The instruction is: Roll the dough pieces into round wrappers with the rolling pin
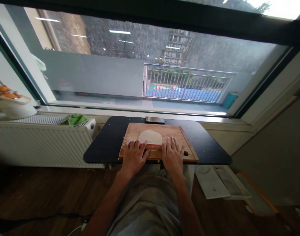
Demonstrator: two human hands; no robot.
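A thin sheet of pale dough (150, 136), rounded at its far side, lies on a wooden cutting board (169, 128). Across the dough's near part runs a reddish-brown rolling pin (154, 146) with a pink-red line along its upper edge. My left hand (135, 155) rests over the pin's left end, fingers spread forward and thumb apart on the near side. Over the right end lies my right hand (172, 154), palm down with fingers stretched out. Both hands cover the ends of the pin, so its full length is hidden.
The board sits on a black table (209, 144) against the window sill. A phone-like dark flat object (155, 120) lies behind the board. At left stands a white radiator (41, 144) with a green cloth (77, 120) on it. White flat items (211, 182) lie low at right.
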